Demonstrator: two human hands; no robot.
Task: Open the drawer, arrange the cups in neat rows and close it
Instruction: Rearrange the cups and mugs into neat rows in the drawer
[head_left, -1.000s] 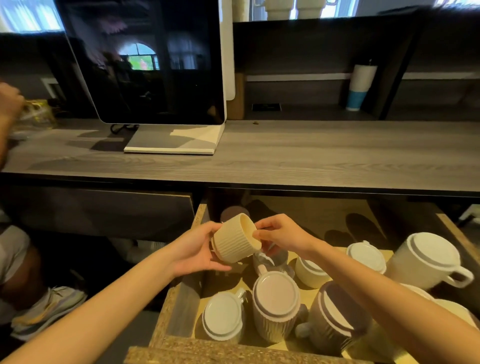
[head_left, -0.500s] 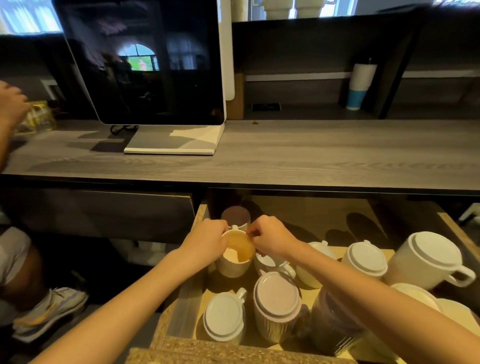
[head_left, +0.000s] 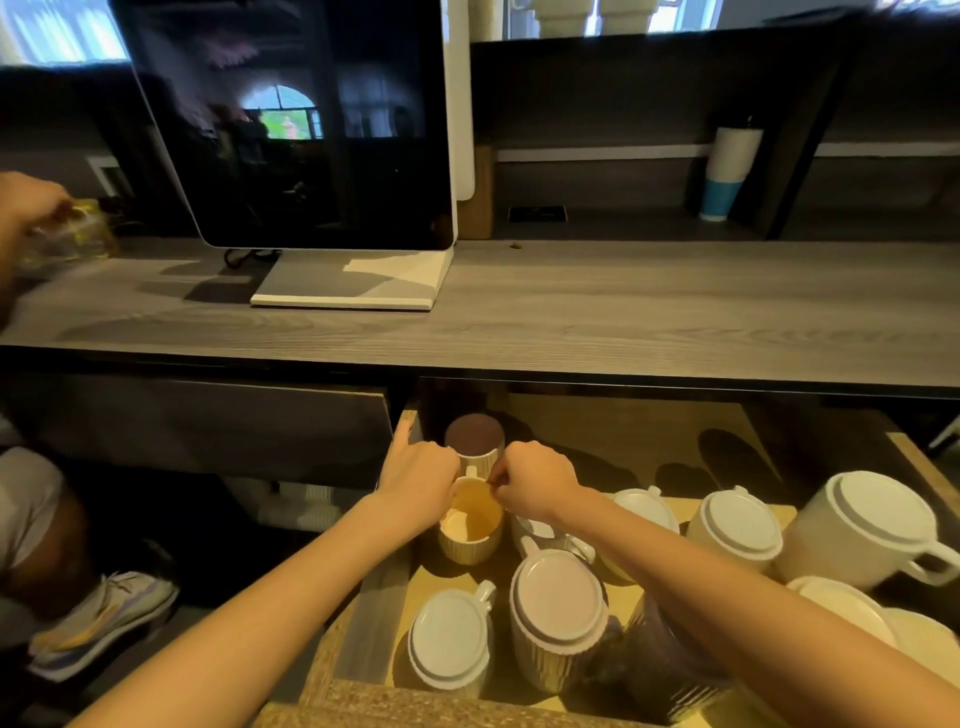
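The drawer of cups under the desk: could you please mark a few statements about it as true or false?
1. The wooden drawer is pulled open. True.
2. The cream ribbed cup stands mouth up. True.
3. Only one hand holds that cup. False: the left hand and the right hand both grip it.
4. A tumbler stands in the drawer. False: the white-and-blue tumbler stands on the shelf behind the grey wooden desk.

**Camera setup: single head view**

One wide-angle view is taken from head height, directed forward and down. The open drawer (head_left: 374, 613) is seen close, from above, along the lower edge; the desk (head_left: 623, 322) and monitor (head_left: 291, 130) are seen farther off, across the upper half.
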